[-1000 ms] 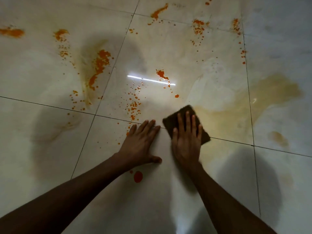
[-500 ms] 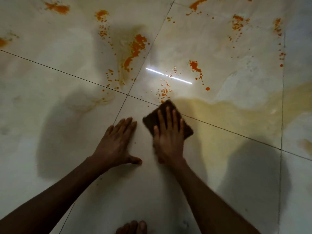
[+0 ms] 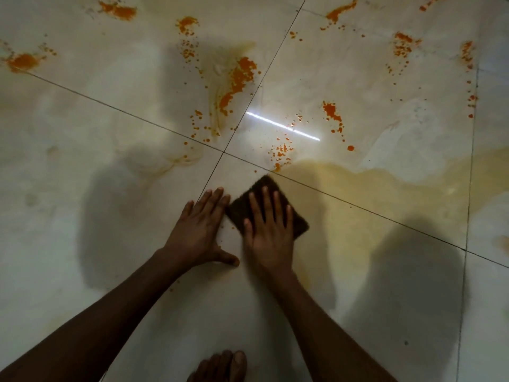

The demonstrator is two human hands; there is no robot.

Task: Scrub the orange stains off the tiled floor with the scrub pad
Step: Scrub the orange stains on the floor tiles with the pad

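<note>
1. Head view looks down on a pale tiled floor (image 3: pixel 110 271), with both bare forearms reaching in from the near edge.
2. Right hand (image 3: pixel 271 238) lies flat on a dark brown scrub pad (image 3: pixel 298 226), fingers straight and slightly spread, pressing it to the tile rather than curling round it.
3. That pad sits near the centre of the scene, turned so one corner points far, just near the grout line (image 3: pixel 358 206) that runs from the left down to the right.
4. Left hand (image 3: pixel 199 232) rests palm-down on the bare tile just left of the pad, fingers straight and together, thumb stretched out to the right; its fingertips lie close beside the pad's left corner.
5. Orange stains (image 3: pixel 238 79) are scattered across the far tiles: a long thick streak left of the far grout line, a cluster of small spots (image 3: pixel 282 151) just beyond the pad, and further blotches toward the far left and far right.
6. A watery yellowish smear (image 3: pixel 385 186) spreads to the right of the pad.
7. A bright white streak of reflected light (image 3: pixel 283 126) lies on the far tile.
8. Toes of a bare foot (image 3: pixel 223 366) show at the near edge, between the forearms.
</note>
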